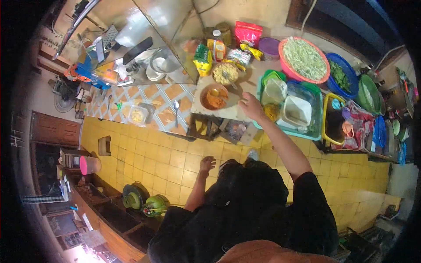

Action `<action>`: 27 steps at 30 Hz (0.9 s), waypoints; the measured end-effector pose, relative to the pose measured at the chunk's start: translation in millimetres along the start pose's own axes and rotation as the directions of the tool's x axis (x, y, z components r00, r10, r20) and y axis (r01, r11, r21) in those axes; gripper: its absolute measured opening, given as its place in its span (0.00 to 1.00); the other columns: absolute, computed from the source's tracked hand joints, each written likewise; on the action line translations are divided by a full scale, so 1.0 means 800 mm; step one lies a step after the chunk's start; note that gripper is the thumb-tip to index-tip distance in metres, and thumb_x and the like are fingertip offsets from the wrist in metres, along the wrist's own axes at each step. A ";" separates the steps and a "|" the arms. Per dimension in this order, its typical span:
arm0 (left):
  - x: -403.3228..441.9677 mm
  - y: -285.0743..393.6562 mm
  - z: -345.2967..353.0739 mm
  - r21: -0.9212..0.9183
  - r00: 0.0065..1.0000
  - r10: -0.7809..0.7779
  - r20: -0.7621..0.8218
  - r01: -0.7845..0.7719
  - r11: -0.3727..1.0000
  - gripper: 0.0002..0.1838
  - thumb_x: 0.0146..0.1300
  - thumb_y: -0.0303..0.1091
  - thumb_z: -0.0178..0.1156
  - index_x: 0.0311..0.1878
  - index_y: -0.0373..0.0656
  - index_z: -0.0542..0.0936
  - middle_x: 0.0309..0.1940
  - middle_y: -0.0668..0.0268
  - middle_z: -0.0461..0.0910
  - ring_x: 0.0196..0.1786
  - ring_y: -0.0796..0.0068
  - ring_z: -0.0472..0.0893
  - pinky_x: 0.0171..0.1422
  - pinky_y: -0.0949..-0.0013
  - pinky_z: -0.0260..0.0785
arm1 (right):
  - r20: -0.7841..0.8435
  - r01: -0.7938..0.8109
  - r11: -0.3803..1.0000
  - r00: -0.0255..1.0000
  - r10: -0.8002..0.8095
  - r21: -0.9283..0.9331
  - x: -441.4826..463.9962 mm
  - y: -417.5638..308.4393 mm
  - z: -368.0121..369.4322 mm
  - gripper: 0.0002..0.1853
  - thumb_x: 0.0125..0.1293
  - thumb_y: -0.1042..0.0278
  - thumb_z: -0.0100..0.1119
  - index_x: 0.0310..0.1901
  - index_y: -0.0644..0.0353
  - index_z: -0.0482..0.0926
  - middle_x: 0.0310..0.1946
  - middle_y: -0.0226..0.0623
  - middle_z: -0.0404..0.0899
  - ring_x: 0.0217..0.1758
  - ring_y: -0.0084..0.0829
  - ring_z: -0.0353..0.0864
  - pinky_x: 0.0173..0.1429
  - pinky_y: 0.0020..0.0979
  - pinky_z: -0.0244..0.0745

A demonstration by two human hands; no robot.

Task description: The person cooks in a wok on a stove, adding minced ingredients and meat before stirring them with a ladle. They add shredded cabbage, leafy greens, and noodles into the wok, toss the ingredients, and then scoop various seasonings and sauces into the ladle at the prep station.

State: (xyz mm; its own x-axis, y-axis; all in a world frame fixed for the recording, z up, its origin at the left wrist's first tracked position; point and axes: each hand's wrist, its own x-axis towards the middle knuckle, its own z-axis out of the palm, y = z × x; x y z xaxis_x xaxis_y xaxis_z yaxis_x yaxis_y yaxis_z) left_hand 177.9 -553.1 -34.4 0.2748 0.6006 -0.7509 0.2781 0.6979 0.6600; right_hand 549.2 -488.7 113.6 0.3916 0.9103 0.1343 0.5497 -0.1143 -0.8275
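My right hand reaches over the counter edge, between an orange-brown bowl and a green plastic tub. Its fingers are loosely bent and somewhat apart, and nothing shows in them. Reddish-orange paste and a spoon lie in that bowl. Just behind it stands a bowl of pale yellow chopped food with a spoon handle sticking out. Low in front of my body hangs my left hand, fingers spread, holding nothing. In the tub are a white container and a yellow-brown item.
A pink basin of shredded greens and a blue basin of leaves stand back right. Packets, including a red one, line the wall. Left, a tiled counter holds a spoon and a clear container.
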 end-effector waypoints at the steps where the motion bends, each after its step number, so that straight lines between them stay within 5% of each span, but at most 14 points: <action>1: 0.002 0.003 -0.002 -0.031 1.000 -0.008 -0.027 0.007 0.999 0.24 0.66 0.43 0.53 0.60 0.39 0.70 0.50 0.56 0.79 0.46 0.62 0.80 0.47 0.62 0.74 | -0.067 -0.003 0.990 0.998 -0.007 -0.142 0.023 0.014 0.017 0.26 0.62 0.57 0.58 0.57 0.66 0.68 0.49 0.54 0.77 0.49 0.46 0.80 0.53 0.42 0.75; 4: 0.006 -0.026 -0.029 -0.086 0.995 0.079 0.054 -0.074 0.994 0.24 0.67 0.46 0.52 0.60 0.39 0.70 0.49 0.57 0.79 0.46 0.63 0.81 0.48 0.62 0.74 | -0.003 -0.340 0.933 0.940 0.342 -0.121 0.086 0.023 0.043 0.24 0.62 0.54 0.59 0.49 0.67 0.69 0.40 0.47 0.80 0.42 0.44 0.83 0.46 0.37 0.77; 6: 0.027 -0.047 -0.047 -0.044 0.988 -0.154 -0.014 0.153 0.987 0.25 0.66 0.46 0.54 0.60 0.40 0.70 0.48 0.56 0.80 0.46 0.60 0.81 0.49 0.60 0.74 | -0.074 -0.398 0.916 0.916 0.393 -0.060 0.113 0.026 0.056 0.22 0.62 0.55 0.58 0.46 0.66 0.68 0.34 0.45 0.81 0.35 0.43 0.83 0.43 0.38 0.78; 9: 0.069 -0.105 -0.104 0.253 0.981 -0.190 0.050 0.172 0.952 0.22 0.66 0.47 0.51 0.55 0.40 0.74 0.44 0.53 0.81 0.44 0.58 0.81 0.46 0.60 0.75 | 0.282 -0.632 0.708 0.775 0.566 0.315 0.142 0.010 0.056 0.13 0.63 0.62 0.54 0.35 0.66 0.75 0.29 0.46 0.81 0.32 0.45 0.82 0.40 0.41 0.77; 11: 0.119 -0.151 -0.139 0.809 0.940 0.040 0.340 -0.314 0.496 0.21 0.67 0.47 0.49 0.51 0.40 0.77 0.41 0.51 0.81 0.42 0.57 0.82 0.45 0.60 0.75 | -0.020 -0.400 0.916 0.916 0.400 0.006 0.147 -0.008 0.054 0.11 0.63 0.65 0.53 0.33 0.66 0.76 0.29 0.48 0.81 0.32 0.47 0.82 0.40 0.43 0.77; 12: 0.131 -0.149 -0.150 0.849 0.880 0.099 0.464 -0.474 0.234 0.21 0.67 0.47 0.48 0.49 0.40 0.78 0.39 0.50 0.81 0.41 0.57 0.82 0.44 0.60 0.75 | -0.209 -0.167 0.910 0.974 0.091 -0.379 0.147 -0.014 0.054 0.09 0.62 0.68 0.52 0.30 0.65 0.77 0.29 0.49 0.81 0.32 0.49 0.82 0.39 0.45 0.76; 13: 0.137 -0.132 -0.159 0.820 0.815 0.153 0.559 -0.571 0.040 0.21 0.67 0.47 0.47 0.47 0.40 0.80 0.38 0.49 0.82 0.41 0.56 0.82 0.43 0.60 0.75 | -0.187 -0.198 0.866 0.975 0.123 -0.460 0.154 -0.013 0.050 0.08 0.61 0.69 0.50 0.33 0.63 0.78 0.31 0.51 0.80 0.36 0.51 0.81 0.42 0.46 0.76; 18: 0.172 -0.072 -0.228 0.809 0.863 0.203 0.462 -0.504 0.304 0.21 0.67 0.50 0.48 0.47 0.43 0.79 0.37 0.53 0.82 0.41 0.56 0.83 0.43 0.57 0.75 | 0.009 -0.045 0.807 0.998 0.062 -0.588 0.155 -0.026 0.047 0.10 0.62 0.67 0.51 0.34 0.63 0.80 0.30 0.50 0.81 0.36 0.50 0.81 0.42 0.46 0.75; 19: 0.178 -0.069 -0.241 0.397 0.909 0.127 0.397 -0.295 0.869 0.20 0.67 0.49 0.49 0.50 0.45 0.79 0.39 0.55 0.82 0.42 0.57 0.82 0.44 0.55 0.74 | 0.072 -0.073 0.806 0.987 0.143 -0.587 0.153 -0.036 0.048 0.09 0.62 0.68 0.52 0.33 0.63 0.80 0.29 0.49 0.81 0.34 0.50 0.81 0.41 0.46 0.75; 20: 0.183 -0.068 -0.250 -0.215 0.920 0.004 0.392 0.088 0.973 0.20 0.67 0.49 0.50 0.52 0.46 0.78 0.41 0.58 0.82 0.43 0.58 0.82 0.45 0.54 0.74 | 0.061 -0.091 0.801 0.986 0.157 -0.591 0.152 -0.030 0.052 0.09 0.62 0.68 0.52 0.33 0.63 0.80 0.29 0.49 0.81 0.34 0.50 0.81 0.41 0.46 0.75; 21: 0.169 -0.011 -0.232 -0.050 0.921 -0.374 0.110 0.381 0.923 0.20 0.68 0.46 0.50 0.57 0.48 0.75 0.45 0.61 0.80 0.44 0.61 0.80 0.46 0.54 0.73 | -0.076 -0.054 0.870 0.997 0.019 -0.491 0.153 -0.015 0.059 0.10 0.62 0.67 0.53 0.33 0.63 0.80 0.26 0.48 0.80 0.32 0.50 0.80 0.39 0.47 0.75; 23: 0.167 0.020 -0.237 0.029 0.930 -0.360 0.074 0.359 0.933 0.19 0.68 0.45 0.49 0.57 0.47 0.75 0.46 0.60 0.80 0.43 0.61 0.80 0.47 0.56 0.72 | -0.241 -0.008 0.918 0.966 -0.095 -0.396 0.160 0.008 0.067 0.10 0.62 0.66 0.54 0.33 0.63 0.80 0.24 0.47 0.80 0.29 0.50 0.80 0.37 0.47 0.74; 25: 0.173 0.042 -0.247 0.086 0.923 -0.381 0.047 0.377 0.922 0.17 0.69 0.41 0.47 0.56 0.46 0.74 0.47 0.59 0.79 0.43 0.62 0.80 0.47 0.58 0.73 | -0.154 -0.521 0.838 0.826 0.543 0.163 0.163 0.025 0.068 0.10 0.61 0.65 0.55 0.35 0.61 0.82 0.24 0.48 0.80 0.26 0.47 0.79 0.33 0.44 0.75; 27: 0.171 0.059 -0.247 0.111 0.921 -0.386 0.051 0.378 0.919 0.17 0.69 0.40 0.46 0.57 0.46 0.74 0.48 0.58 0.79 0.43 0.62 0.80 0.47 0.58 0.72 | -0.137 -0.579 0.771 0.769 0.625 0.267 0.160 0.022 0.063 0.09 0.61 0.66 0.54 0.34 0.61 0.82 0.24 0.48 0.80 0.25 0.45 0.80 0.31 0.43 0.75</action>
State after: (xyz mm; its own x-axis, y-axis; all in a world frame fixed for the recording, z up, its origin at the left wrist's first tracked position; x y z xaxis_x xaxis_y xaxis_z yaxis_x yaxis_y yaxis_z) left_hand 46.8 -360.7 -110.8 0.1930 0.2642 -0.9450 0.4621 0.8251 0.3250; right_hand 572.3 -354.2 88.7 0.7457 0.5736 -0.3389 -0.0004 -0.5084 -0.8611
